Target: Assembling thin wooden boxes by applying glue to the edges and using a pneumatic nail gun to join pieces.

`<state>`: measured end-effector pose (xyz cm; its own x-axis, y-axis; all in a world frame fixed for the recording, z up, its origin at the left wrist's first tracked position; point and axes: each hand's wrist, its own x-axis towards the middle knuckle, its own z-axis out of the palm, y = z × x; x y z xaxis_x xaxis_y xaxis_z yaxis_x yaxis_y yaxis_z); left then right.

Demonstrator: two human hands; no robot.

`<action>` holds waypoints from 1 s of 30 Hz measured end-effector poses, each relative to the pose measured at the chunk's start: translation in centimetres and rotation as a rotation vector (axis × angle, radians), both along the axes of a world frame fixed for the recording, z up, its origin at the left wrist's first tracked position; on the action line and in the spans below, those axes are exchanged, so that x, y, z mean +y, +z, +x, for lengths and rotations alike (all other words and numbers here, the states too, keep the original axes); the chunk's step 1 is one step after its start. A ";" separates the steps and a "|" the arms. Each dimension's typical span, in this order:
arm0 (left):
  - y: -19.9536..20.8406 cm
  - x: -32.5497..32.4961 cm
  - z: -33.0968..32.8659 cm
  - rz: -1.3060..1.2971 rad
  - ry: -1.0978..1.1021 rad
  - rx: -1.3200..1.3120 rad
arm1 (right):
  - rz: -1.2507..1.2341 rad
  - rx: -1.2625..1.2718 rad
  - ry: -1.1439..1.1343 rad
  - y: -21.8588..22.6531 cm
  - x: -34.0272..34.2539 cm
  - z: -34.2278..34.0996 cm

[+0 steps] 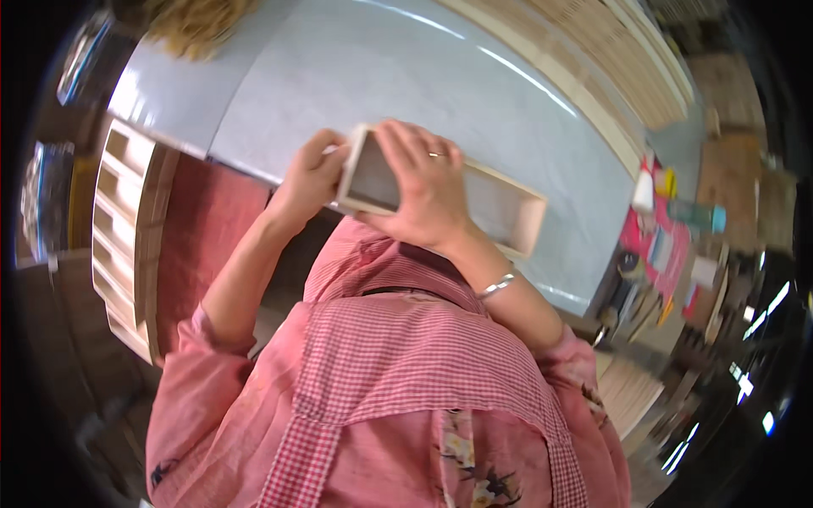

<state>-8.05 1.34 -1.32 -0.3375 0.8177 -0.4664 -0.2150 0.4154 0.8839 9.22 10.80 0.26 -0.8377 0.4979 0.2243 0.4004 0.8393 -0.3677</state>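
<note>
A long, narrow wooden box (pixel 532 224) with pale sides lies tilted across the near edge of the grey table (pixel 339 68). My right hand (pixel 432 186) spans the box near its left end, with the thumb on the near side and the fingers over the far side. At the box's left end wall, my left hand (pixel 312 173) is closed, its fingertips pinched close to the wood. A small whitish spot shows at those fingertips, but blur hides what it is. The grey inside of the box shows on both sides of my right hand.
Pale wooden boxes (pixel 123 229) are stacked at the left, beside a red board (pixel 207 220). Long wooden strips (pixel 601 59) lie along the table's far right. A greenish bottle (pixel 696 215), a white bottle (pixel 644 188) and small items crowd the right. A tan fibrous bundle (pixel 195 25) sits far left.
</note>
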 end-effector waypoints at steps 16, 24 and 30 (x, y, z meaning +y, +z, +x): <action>3.6 2.2 1.3 -0.042 -0.251 0.371 | -0.033 0.478 -0.608 1.9 3.5 12.3; 4.3 5.0 5.1 0.148 -0.166 0.317 | -0.336 0.632 -0.925 -0.2 4.0 18.5; 1.8 7.7 6.5 0.354 0.117 0.251 | -0.121 0.974 -0.852 -0.2 4.7 22.0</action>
